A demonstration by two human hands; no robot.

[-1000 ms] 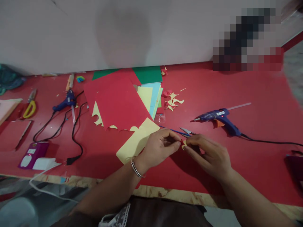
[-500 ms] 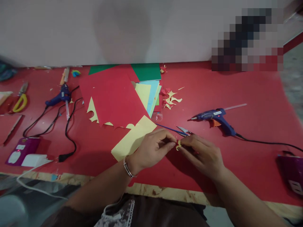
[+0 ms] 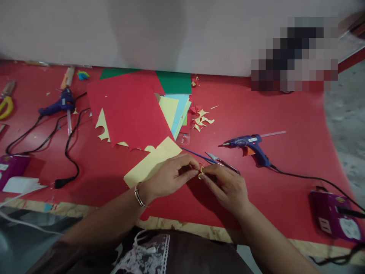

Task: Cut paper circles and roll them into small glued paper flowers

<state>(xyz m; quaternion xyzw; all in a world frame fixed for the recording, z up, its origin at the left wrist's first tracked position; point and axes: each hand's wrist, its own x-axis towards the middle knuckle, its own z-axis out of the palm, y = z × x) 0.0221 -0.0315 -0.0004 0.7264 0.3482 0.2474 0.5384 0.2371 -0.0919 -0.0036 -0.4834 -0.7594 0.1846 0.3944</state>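
Observation:
Above the front part of the red table, my left hand (image 3: 172, 173) and my right hand (image 3: 226, 184) meet fingertip to fingertip. Between them they pinch a small curled piece of yellow and red paper (image 3: 201, 171). Its exact shape is partly hidden by the fingers. Just beyond my fingertips lie a craft knife (image 3: 221, 161) and a thin blue stick (image 3: 196, 153). A pale yellow sheet (image 3: 154, 161) lies under and behind my left wrist. Farther right, a blue glue gun (image 3: 246, 144) with an orange trigger rests on its side, a glue stick out of its back.
A red sheet (image 3: 128, 114) with cut-out edges tops a stack of coloured paper. Yellow paper scraps (image 3: 202, 120) lie beside it. Another glue gun (image 3: 58, 104), cords and yellow-handled scissors (image 3: 6, 106) are at left. Purple power boxes (image 3: 335, 215) stand at both sides.
The view has shifted to the right, so things appear farther left. My hands keep their pinch on the small paper piece, with the right fingers slightly altered around it.

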